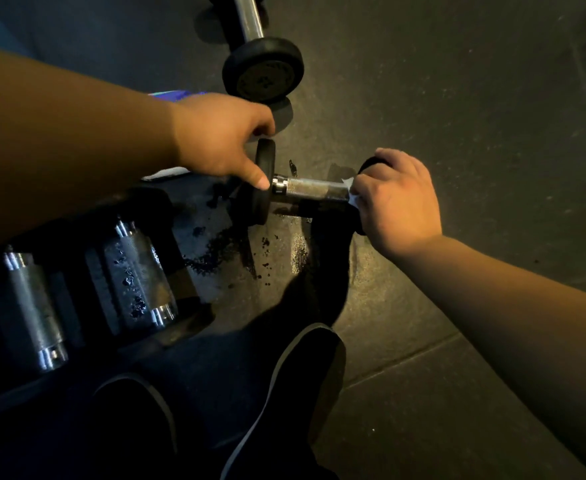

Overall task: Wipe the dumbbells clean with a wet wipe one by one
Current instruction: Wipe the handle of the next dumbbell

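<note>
A small dumbbell [310, 190] with black ends and a knurled chrome handle lies on the dark floor in the middle of the head view. My left hand [220, 136] grips its left black end, thumb against the inner face. My right hand [397, 202] is curled round the right end of the handle and pinches a white wet wipe [350, 192] against the metal. The dumbbell's right end is mostly hidden behind that hand.
Two bigger dumbbells [139, 275] [29, 306] lie at the lower left, one speckled with droplets. Another dumbbell [262, 69] lies at the top. Wet patches [215, 251] mark the floor. A wipe packet [173, 95] peeks from behind my left arm. My shoes [295, 382] are below.
</note>
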`<state>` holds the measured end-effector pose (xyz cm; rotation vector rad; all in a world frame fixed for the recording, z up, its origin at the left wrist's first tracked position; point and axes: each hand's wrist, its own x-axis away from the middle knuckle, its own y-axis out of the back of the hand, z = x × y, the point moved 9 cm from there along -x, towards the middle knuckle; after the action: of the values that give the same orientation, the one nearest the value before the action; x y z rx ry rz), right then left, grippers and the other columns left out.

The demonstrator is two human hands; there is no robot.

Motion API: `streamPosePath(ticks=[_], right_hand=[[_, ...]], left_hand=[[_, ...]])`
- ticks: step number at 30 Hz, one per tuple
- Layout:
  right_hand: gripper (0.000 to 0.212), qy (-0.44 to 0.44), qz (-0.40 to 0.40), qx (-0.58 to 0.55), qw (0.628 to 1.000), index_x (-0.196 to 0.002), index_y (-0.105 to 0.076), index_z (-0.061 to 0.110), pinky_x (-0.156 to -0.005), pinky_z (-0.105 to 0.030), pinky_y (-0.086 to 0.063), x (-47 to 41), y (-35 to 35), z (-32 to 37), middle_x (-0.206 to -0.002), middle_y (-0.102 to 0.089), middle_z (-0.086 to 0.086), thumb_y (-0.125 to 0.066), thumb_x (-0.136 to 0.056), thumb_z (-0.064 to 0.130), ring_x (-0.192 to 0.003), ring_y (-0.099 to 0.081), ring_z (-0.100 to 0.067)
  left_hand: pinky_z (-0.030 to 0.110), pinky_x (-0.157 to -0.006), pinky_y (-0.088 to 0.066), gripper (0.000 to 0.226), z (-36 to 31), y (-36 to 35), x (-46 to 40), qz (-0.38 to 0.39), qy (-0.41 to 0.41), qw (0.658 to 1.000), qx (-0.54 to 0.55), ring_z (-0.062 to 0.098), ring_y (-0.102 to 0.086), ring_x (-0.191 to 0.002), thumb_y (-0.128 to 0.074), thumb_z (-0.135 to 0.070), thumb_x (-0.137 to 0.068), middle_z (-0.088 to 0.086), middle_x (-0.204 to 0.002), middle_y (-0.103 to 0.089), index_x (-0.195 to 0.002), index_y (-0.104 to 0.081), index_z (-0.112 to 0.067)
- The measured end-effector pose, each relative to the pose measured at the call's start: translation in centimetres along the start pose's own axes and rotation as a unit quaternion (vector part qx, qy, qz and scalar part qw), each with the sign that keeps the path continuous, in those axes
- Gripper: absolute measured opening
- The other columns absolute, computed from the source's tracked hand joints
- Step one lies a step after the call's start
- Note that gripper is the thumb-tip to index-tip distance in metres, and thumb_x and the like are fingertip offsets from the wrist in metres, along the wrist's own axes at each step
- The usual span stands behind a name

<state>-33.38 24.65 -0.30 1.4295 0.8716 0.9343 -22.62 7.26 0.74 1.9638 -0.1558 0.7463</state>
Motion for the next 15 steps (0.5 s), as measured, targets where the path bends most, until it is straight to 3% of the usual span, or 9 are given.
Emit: streamPosePath(ticks=[3, 5, 8, 10, 15], right_hand=[[0.017, -0.011, -0.026, 0.005, 1.000, -0.093, -0.076, 0.016, -0.102, -0.043, -0.038, -1.1, 0.4, -0.3, -0.092, -0.072, -0.001, -0.065, -0.082, 0.021, -0.126, -0.052, -0.034], [0.018, -0.018, -0.026, 0.012, 0.999, -0.094, -0.077, 0.016, -0.106, -0.044, -0.036, -1.7, 0.4, -0.4, -0.092, -0.073, -0.001, -0.065, -0.081, 0.020, -0.127, -0.051, -0.033], [0.019, -0.021, -0.017, 0.032, 0.999, -0.095, -0.076, 0.015, -0.114, -0.048, -0.029, -2.0, 0.3, -0.5, -0.092, -0.074, -0.002, -0.065, -0.081, 0.019, -0.129, -0.050, -0.033], [0.018, -0.019, -0.013, 0.037, 0.999, -0.096, -0.076, 0.015, -0.116, -0.048, -0.026, -2.1, 0.2, -0.4, -0.091, -0.074, -0.003, -0.065, -0.081, 0.018, -0.130, -0.050, -0.033], [0.021, -0.002, -0.010, 0.052, 0.999, -0.101, -0.074, 0.016, -0.119, -0.050, -0.022, -2.0, 0.6, 0.0, -0.088, -0.074, -0.003, -0.065, -0.082, 0.017, -0.131, -0.050, -0.033]], left_hand=[[0.039, -0.089, -0.047, 0.046, -0.2, 1.3, 0.6, -0.115, -0.021, 0.991, -0.062, 0.032, -0.058, -0.114, -0.061, -0.050, -0.090, 0.006, -0.127, -0.062, -0.129, -0.057, -0.026], [0.045, -0.086, -0.050, 0.043, -1.1, 0.7, 0.6, -0.150, -0.035, 0.981, -0.117, 0.035, -0.057, -0.113, -0.047, -0.048, -0.094, 0.009, -0.125, -0.060, -0.124, -0.055, -0.018], [0.049, -0.110, -0.038, 0.084, -1.2, -1.9, 0.6, -0.103, -0.024, 0.981, -0.165, 0.032, -0.033, -0.142, -0.043, -0.064, -0.090, 0.016, -0.155, -0.032, -0.150, -0.024, -0.008], [0.048, -0.118, -0.027, 0.107, -0.9, -2.9, 0.8, -0.085, -0.015, 0.979, -0.186, 0.029, -0.016, -0.150, -0.052, -0.070, -0.084, 0.014, -0.164, -0.010, -0.156, -0.002, -0.010], [0.049, -0.117, -0.029, 0.119, -0.8, -2.3, -0.2, -0.074, -0.009, 0.980, -0.185, 0.030, -0.017, -0.150, -0.066, -0.068, -0.076, 0.014, -0.164, -0.009, -0.156, 0.000, -0.009]])
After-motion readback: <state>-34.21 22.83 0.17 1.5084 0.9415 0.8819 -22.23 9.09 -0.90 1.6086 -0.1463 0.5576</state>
